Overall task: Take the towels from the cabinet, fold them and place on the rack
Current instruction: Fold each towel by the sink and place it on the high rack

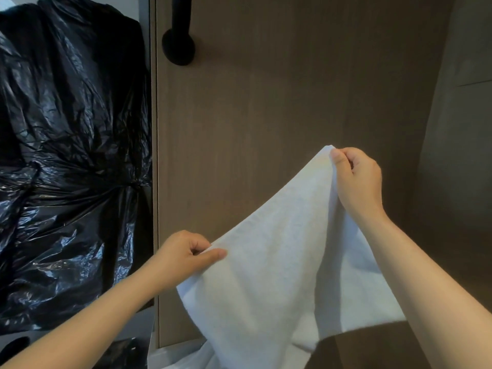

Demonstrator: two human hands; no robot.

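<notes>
A white towel hangs spread between both hands in front of a brown wooden cabinet door. My right hand pinches its upper corner, raised higher and further right. My left hand pinches the towel's other top edge, lower and to the left. The cloth sags between them and drapes down out of the bottom of the frame. No rack is in view.
Large black plastic bags fill the left side, beside the door's edge. A black handle is mounted near the door's top left. A darker wall panel stands at the right.
</notes>
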